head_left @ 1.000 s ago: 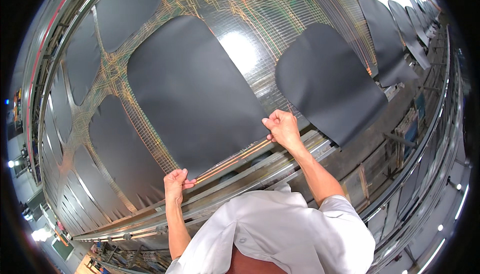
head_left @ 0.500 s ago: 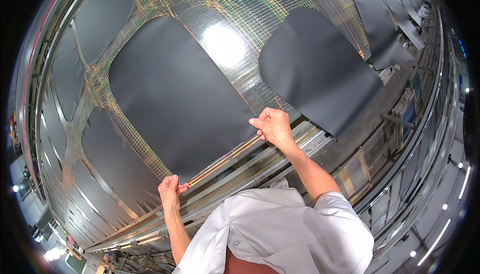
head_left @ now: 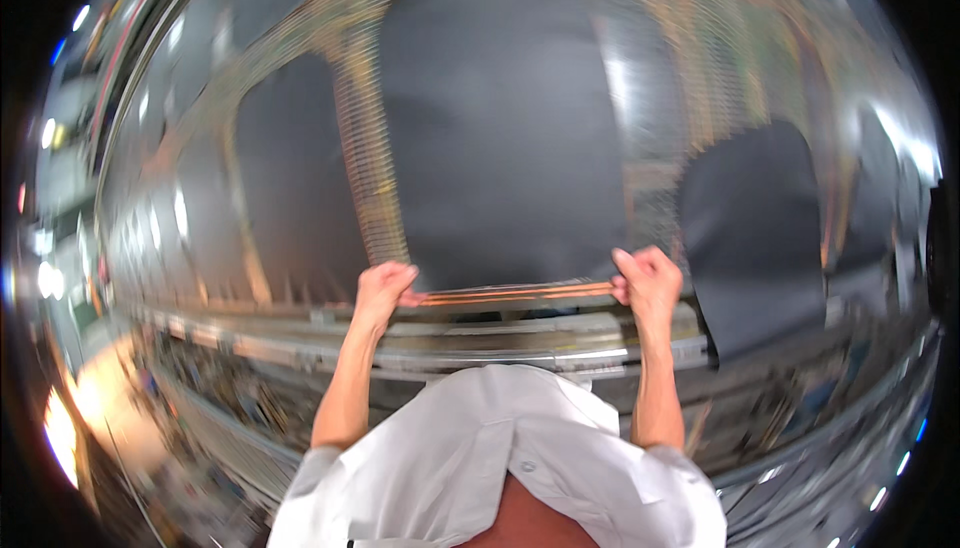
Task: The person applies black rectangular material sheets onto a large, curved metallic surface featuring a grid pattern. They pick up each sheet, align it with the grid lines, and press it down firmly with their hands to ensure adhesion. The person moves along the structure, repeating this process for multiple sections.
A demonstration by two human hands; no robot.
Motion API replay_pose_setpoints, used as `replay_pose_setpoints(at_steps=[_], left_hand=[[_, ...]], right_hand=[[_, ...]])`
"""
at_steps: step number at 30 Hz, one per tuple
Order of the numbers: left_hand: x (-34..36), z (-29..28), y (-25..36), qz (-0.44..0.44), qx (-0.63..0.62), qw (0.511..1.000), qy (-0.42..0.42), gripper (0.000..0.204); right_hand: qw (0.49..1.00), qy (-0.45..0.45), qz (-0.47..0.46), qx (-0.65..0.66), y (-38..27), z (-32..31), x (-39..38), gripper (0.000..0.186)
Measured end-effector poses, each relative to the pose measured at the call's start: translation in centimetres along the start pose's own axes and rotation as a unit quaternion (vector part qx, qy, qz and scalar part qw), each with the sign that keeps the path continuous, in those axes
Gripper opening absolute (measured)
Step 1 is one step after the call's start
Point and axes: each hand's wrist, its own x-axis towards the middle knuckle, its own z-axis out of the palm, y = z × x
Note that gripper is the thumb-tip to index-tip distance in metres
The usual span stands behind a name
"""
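Observation:
A large dark grey sheet, smooth like leather, with a rounded far end [head_left: 505,128] lies flat in front of me. My left hand [head_left: 383,293] pinches its near left corner with closed fingers. At the near right corner my right hand [head_left: 650,283] is closed in the same way, thumb uppermost. Between the two hands runs the sheet's near border, beside a narrow strip with orange lines [head_left: 515,294]. What exactly lies between the fingertips is hidden, and the picture is blurred by motion.
A similar dark sheet [head_left: 755,238] at the right hangs over the near edge. Another dark sheet [head_left: 295,178] lies at the left. Coloured grid lines [head_left: 370,168] cover the surface between them. A metal rail [head_left: 500,343] runs along the front, close to my body.
My view has turned, so the sheet now stands straight ahead. Both hands keep their hold at the corners and appear level with each other; the orange-lined strip still spans them.

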Motion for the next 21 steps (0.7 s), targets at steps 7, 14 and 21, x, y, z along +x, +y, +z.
replay_pose_setpoints(at_steps=[7, 14, 21], left_hand=[[-0.6, -0.4, -0.4, 0.029, -0.06, 0.998, -0.007, 0.023], [-1.3, 0.7, -2.4, 0.047, -0.093, 0.994, 0.036, 0.023], [-1.3, 0.6, -1.7, 0.075, -0.089, 0.993, 0.034, 0.022]], right_hand=[[0.995, -0.021, -0.056, -0.082, 1.0, 0.2, -0.4, 0.03], [0.988, -0.042, -0.082, -0.125, 1.7, -0.6, 0.0, 0.029], [0.987, -0.052, -0.09, -0.123, 2.3, -1.2, 0.5, 0.029]])
